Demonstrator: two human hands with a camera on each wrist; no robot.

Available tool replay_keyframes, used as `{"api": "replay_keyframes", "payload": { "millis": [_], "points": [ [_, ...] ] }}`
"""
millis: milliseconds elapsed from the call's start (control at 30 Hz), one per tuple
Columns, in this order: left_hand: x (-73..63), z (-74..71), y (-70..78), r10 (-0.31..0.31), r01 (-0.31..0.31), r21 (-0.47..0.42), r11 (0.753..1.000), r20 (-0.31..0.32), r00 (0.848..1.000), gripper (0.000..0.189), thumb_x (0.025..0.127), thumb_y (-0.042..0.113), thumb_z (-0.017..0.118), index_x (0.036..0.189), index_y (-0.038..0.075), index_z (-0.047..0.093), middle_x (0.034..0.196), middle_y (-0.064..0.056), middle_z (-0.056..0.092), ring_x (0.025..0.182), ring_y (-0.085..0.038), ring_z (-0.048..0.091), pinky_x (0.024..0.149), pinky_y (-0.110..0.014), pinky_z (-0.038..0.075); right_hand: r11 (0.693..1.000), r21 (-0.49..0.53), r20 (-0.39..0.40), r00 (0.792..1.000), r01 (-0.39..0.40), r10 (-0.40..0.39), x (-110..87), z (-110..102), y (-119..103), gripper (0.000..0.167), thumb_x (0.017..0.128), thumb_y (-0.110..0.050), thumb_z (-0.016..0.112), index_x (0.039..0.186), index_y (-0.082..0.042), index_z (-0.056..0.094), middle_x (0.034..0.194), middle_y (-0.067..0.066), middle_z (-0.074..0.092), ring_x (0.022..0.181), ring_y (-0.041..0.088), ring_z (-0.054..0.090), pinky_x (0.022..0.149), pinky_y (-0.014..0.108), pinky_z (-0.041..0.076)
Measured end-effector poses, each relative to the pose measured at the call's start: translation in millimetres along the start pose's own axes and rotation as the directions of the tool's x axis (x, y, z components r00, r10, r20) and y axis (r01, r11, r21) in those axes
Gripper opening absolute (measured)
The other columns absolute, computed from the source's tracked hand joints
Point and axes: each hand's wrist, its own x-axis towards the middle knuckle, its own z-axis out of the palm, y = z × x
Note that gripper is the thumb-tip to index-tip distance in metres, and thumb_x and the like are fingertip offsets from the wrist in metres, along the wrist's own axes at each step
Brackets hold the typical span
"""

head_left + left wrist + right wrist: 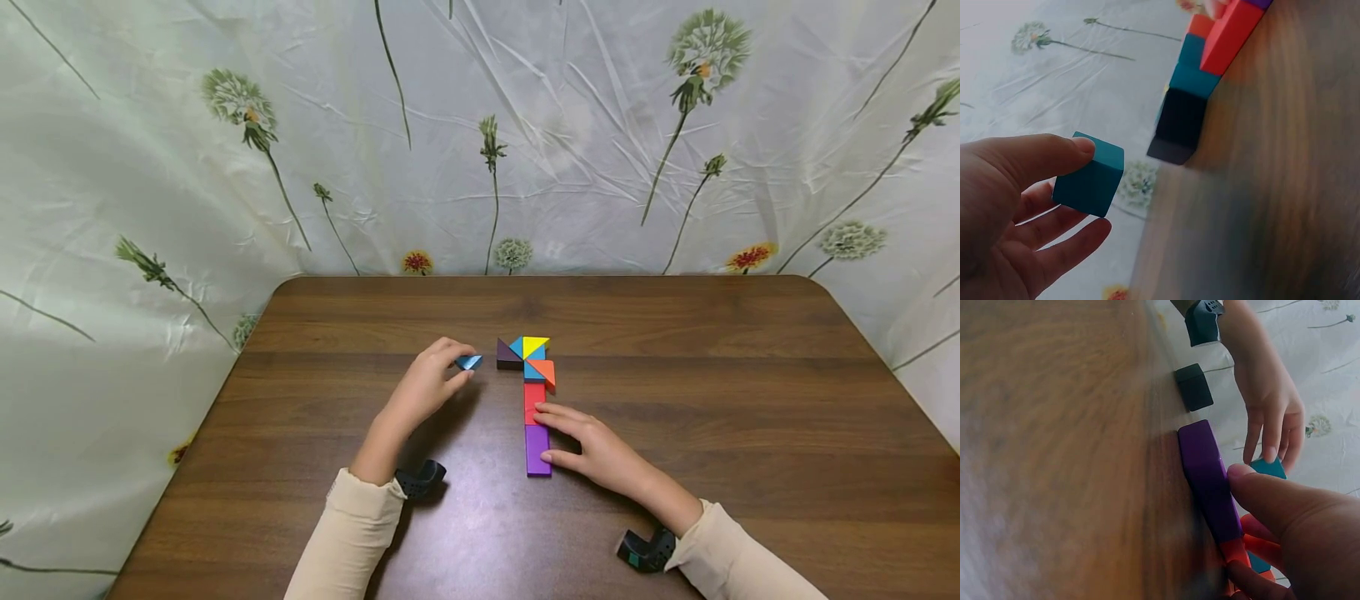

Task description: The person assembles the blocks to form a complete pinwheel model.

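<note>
My left hand [423,383] pinches a small blue triangular block [469,362] between thumb and fingers, raised above the table just left of the laid-out blocks. The left wrist view shows the thumb on this blue block [1088,186]. With fairly straight fingers, my right hand [603,450] touches the row from its right side: fingertips on a red block [532,396], thumb at the edge of a purple rectangular block [537,451]. Beyond the red one lie a blue piece [533,375], an orange triangle [546,371], a yellow triangle [534,345] and a dark triangular block [508,355].
The blocks lie on a brown wood-grain table [712,392]. Behind its far edge hangs a pale curtain [585,167] printed with dandelions. Black camera mounts sit at the left wrist [422,481] and the right wrist [645,550].
</note>
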Motion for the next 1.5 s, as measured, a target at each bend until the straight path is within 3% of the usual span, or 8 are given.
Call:
{"api": "replay_keyframes", "payload": {
  "millis": [267, 533, 733, 1067, 1300, 1500],
  "points": [
    [5.2, 19.8, 5.4, -0.043, 0.041, 0.039, 0.998, 0.052, 0.998, 0.02, 0.081, 0.01, 0.067, 0.1, 0.006, 0.065, 0.095, -0.005, 0.054, 0.084, -0.018, 0.054, 0.072, -0.031, 0.045, 1.0, 0.003, -0.002, 1.0, 0.004, -0.004, 0.0, 0.2, 0.4, 0.052, 0.082, -0.031, 0.065, 0.127, -0.009, 0.051, 0.133, 0.004, 0.044, 0.121, 0.023, 0.041, 0.095, 0.042, 0.034],
    [6.8, 40.6, 5.5, -0.028, 0.021, 0.07, 0.997, 0.1, 0.995, 0.022, 0.08, 0.01, 0.068, 0.101, 0.006, 0.065, 0.095, -0.005, 0.055, 0.085, -0.017, 0.054, 0.075, -0.03, 0.045, 1.0, 0.002, 0.001, 1.0, 0.004, -0.004, -0.4, -0.2, -0.3, 0.053, 0.083, -0.032, 0.064, 0.128, -0.009, 0.051, 0.134, 0.004, 0.044, 0.121, 0.023, 0.04, 0.095, 0.042, 0.034],
    [7.2, 47.0, 6.0, -0.058, 0.051, 0.069, 0.996, 0.109, 0.992, 0.023, 0.08, 0.013, 0.068, 0.101, 0.006, 0.063, 0.097, -0.006, 0.056, 0.089, -0.019, 0.055, 0.078, -0.033, 0.044, 1.0, 0.002, 0.001, 1.0, 0.0, 0.0, -0.3, -0.4, -0.8, 0.053, 0.083, -0.032, 0.064, 0.128, -0.009, 0.05, 0.134, 0.004, 0.043, 0.121, 0.023, 0.04, 0.095, 0.042, 0.034],
    [3.4, 51.9, 2.4, -0.131, 0.133, -0.029, 0.991, 0.047, 0.99, 0.034, 0.077, 0.014, 0.071, 0.103, 0.0, 0.054, 0.099, -0.01, 0.053, 0.086, -0.02, 0.055, 0.077, -0.031, 0.046, 1.0, -0.011, -0.005, 1.0, 0.002, -0.002, -0.1, 0.0, -0.2, 0.052, 0.082, -0.03, 0.065, 0.128, -0.009, 0.051, 0.134, 0.005, 0.044, 0.121, 0.023, 0.041, 0.095, 0.042, 0.034],
    [-3.3, 58.0, 4.0, -0.234, 0.226, -0.145, 0.963, -0.043, 0.971, 0.039, 0.073, 0.009, 0.074, 0.101, -0.004, 0.049, 0.096, -0.013, 0.049, 0.086, -0.023, 0.058, 0.078, -0.028, 0.047, 1.0, -0.01, -0.001, 1.0, -0.011, 0.011, -0.5, -0.4, -1.2, 0.052, 0.083, -0.031, 0.064, 0.128, -0.01, 0.051, 0.134, 0.005, 0.043, 0.121, 0.024, 0.04, 0.095, 0.043, 0.034],
    [-5.4, 62.9, 8.3, -0.258, 0.238, -0.179, 0.954, -0.098, 0.961, 0.035, 0.073, 0.006, 0.074, 0.096, -0.003, 0.05, 0.091, -0.012, 0.049, 0.082, -0.022, 0.058, 0.074, -0.025, 0.048, 1.0, 0.001, 0.005, 1.0, -0.01, 0.01, -0.3, -0.6, -0.5, 0.052, 0.083, -0.033, 0.063, 0.128, -0.009, 0.051, 0.134, 0.005, 0.043, 0.121, 0.024, 0.04, 0.095, 0.042, 0.033]
  ]
}}
